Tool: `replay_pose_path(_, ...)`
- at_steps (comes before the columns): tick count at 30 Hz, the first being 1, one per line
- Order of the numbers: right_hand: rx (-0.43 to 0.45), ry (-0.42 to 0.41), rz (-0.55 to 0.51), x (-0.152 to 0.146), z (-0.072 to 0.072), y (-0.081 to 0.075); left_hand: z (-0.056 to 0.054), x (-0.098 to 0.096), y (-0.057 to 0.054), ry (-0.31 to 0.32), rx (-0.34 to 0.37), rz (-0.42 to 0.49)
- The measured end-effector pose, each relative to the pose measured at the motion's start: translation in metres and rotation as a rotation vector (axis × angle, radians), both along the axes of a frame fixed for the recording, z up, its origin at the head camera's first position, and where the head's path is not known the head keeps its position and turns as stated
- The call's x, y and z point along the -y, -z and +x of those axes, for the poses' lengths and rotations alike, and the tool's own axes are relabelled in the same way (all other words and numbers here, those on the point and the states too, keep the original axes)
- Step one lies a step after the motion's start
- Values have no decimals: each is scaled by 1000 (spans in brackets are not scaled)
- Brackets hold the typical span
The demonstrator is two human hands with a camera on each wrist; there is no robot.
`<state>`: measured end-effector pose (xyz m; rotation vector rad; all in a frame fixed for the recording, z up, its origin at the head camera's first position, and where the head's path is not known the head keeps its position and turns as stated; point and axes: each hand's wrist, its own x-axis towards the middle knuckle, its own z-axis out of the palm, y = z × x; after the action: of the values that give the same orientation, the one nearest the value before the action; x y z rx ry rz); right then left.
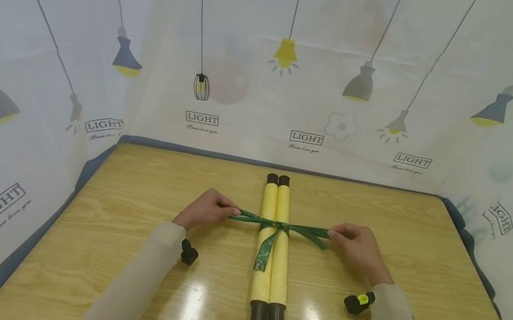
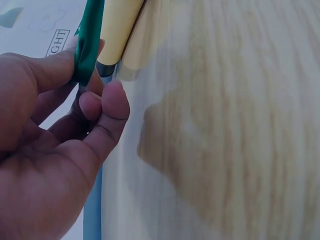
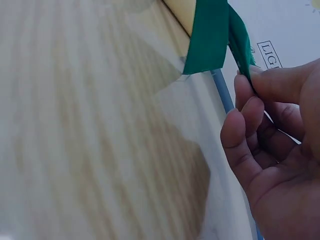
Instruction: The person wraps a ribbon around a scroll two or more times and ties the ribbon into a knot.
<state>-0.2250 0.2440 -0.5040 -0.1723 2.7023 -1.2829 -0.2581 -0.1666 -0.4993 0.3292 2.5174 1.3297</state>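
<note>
Two yellow rods [image 1: 281, 267] with dark end caps lie side by side on the table, pointing away from me. Around their middle runs a green ribbon [image 1: 264, 253], knotted on top with loops out to both sides. My left hand [image 1: 210, 209] pinches the left loop between thumb and finger; in the left wrist view the ribbon [image 2: 90, 45] bends round at those fingertips. On the other side my right hand [image 1: 358, 248] pinches the right loop. One loose ribbon end hangs towards me over the rods, another [image 3: 207, 40] dangles beside my right fingers.
The wood-grain table [image 1: 113, 272] has a blue edge at the back and sides. White cloth walls [image 1: 239, 140] printed with lamps enclose it on three sides. A small black camera sits at each wrist, the left one [image 1: 189, 253] and the right one [image 1: 358, 302].
</note>
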Motion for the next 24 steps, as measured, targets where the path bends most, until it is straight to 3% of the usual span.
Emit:
replay_pose_path(6,-22,-17,12,-5,0,-1,3,-3,-5,-8,-23,-25)
replay_pose_path(11,-26,-26,-42,0,-14,-6,5,-5,-6,15,-37,-20)
replay_pose_path(18,21,37,-189,20,-37,-7,4,-3,3,53,33,78)
replay_pose_path(24,72,74,-391,31,-45,-2,6,0,7,69,84,142)
